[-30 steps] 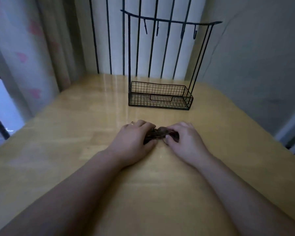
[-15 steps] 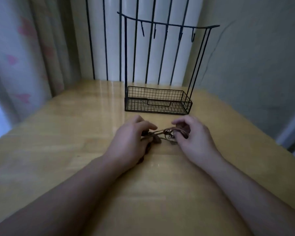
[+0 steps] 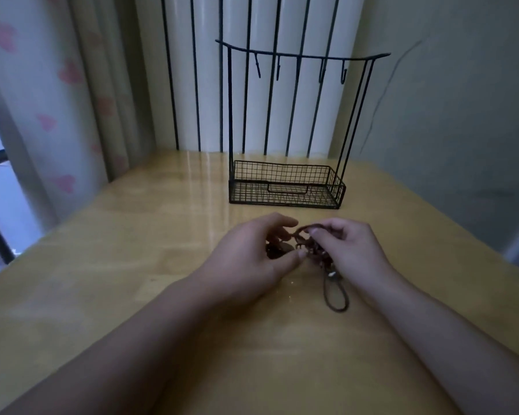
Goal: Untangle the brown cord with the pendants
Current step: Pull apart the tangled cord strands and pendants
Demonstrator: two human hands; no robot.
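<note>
A tangled brown cord (image 3: 336, 295) with dark reddish pendants (image 3: 277, 250) is bunched between my two hands, just above the wooden table (image 3: 132, 265). My left hand (image 3: 252, 262) pinches the clump with thumb and fingers on its left side. My right hand (image 3: 351, 253) grips a raised loop of the cord at the top right. One loose loop hangs down onto the table below my right hand, with a small pale bead where it starts. The hands hide much of the tangle.
A black wire stand (image 3: 285, 187) with a mesh basket base and a top bar of several hooks stands on the table behind my hands. Vertical black bars, a curtain at the left and a grey wall at the right close in the table's far end.
Both hands have lifted the bundle off the table and pulled it apart a little. A loop of cord now hangs free below my right hand. The camera has tilted up.
</note>
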